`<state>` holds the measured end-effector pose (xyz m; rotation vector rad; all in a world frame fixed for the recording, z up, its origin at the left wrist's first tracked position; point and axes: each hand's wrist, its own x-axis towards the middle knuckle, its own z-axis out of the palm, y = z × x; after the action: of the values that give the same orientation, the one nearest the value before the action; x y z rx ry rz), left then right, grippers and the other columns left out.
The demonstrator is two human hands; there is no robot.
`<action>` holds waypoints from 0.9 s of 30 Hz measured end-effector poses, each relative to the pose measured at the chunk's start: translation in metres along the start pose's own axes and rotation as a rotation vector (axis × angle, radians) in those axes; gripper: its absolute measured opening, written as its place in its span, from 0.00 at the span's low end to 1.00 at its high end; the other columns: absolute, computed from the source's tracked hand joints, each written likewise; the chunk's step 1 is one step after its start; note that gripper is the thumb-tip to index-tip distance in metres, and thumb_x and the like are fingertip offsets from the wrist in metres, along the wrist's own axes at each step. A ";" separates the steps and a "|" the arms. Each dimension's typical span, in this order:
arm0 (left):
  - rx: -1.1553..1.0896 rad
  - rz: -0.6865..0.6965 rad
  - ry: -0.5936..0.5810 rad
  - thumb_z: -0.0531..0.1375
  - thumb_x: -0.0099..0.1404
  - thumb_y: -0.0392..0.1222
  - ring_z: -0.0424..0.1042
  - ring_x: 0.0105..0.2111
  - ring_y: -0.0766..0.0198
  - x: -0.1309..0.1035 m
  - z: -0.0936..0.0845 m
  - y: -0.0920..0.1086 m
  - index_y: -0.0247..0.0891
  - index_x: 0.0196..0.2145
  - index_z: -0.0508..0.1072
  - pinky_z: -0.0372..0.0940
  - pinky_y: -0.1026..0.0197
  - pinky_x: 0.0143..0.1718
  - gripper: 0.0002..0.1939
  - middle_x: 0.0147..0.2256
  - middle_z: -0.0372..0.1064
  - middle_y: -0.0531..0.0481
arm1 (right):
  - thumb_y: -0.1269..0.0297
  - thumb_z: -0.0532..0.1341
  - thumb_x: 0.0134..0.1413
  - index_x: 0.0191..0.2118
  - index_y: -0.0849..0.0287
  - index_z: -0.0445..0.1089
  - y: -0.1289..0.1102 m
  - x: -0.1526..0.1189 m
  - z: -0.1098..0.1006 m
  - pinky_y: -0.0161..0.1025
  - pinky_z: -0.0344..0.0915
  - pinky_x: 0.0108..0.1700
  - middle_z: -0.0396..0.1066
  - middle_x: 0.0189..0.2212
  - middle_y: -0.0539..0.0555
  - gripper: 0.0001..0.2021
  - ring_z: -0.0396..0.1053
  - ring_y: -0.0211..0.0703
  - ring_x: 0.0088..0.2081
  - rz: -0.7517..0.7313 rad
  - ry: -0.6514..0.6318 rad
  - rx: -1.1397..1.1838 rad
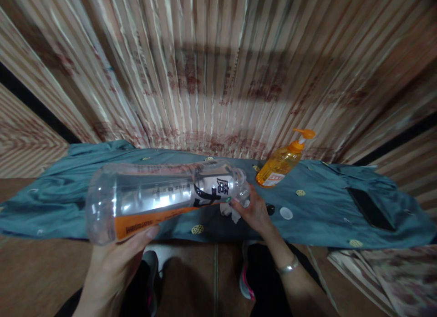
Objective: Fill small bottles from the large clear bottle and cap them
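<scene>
A large clear plastic bottle (153, 189) with an orange band and black lettering lies tilted nearly sideways in the air, its base to the left. My left hand (126, 249) is closed around its underside near the base, the fingers partly hidden behind it. At the neck end, my right hand (254, 210) is closed, pinching a crumpled white tissue (232, 212) against the bottle's neck. Its far fingers are covered by the clear plastic. Just right of this hand, a small black cap (271, 210) and a round whitish lid (286, 213) rest on the cloth.
A pump bottle (278, 167) of amber liquid with an orange pump leans in view behind my right hand. A dark phone (370, 208) lies on the right of the teal cloth (321, 221). Behind the cloth stands a pleated, patterned curtain (211, 80). My shoes show below.
</scene>
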<state>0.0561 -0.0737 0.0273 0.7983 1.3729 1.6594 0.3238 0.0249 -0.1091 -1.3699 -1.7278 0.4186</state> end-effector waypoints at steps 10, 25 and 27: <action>0.001 -0.068 0.042 0.78 0.42 0.50 0.80 0.44 0.58 -0.008 0.006 0.006 0.45 0.38 0.79 0.74 0.63 0.51 0.25 0.37 0.82 0.57 | 0.55 0.65 0.55 0.59 0.59 0.63 -0.002 0.000 -0.001 0.52 0.76 0.49 0.78 0.48 0.62 0.28 0.78 0.56 0.47 0.009 -0.004 -0.010; -0.041 -0.046 0.027 0.78 0.42 0.46 0.81 0.44 0.52 -0.004 0.004 0.003 0.43 0.37 0.80 0.75 0.56 0.52 0.23 0.31 0.81 0.54 | 0.58 0.65 0.54 0.58 0.59 0.64 -0.002 0.000 -0.001 0.53 0.75 0.51 0.78 0.49 0.63 0.27 0.78 0.58 0.48 0.003 -0.002 -0.004; -0.047 -0.017 0.009 0.78 0.42 0.46 0.81 0.42 0.54 -0.003 0.003 0.000 0.43 0.37 0.81 0.76 0.58 0.50 0.23 0.33 0.82 0.54 | 0.57 0.65 0.54 0.58 0.59 0.63 -0.002 0.000 -0.001 0.53 0.75 0.50 0.78 0.48 0.63 0.27 0.78 0.57 0.48 0.001 -0.004 0.002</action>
<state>0.0596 -0.0748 0.0284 0.7511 1.3390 1.6780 0.3229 0.0242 -0.1070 -1.3695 -1.7290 0.4244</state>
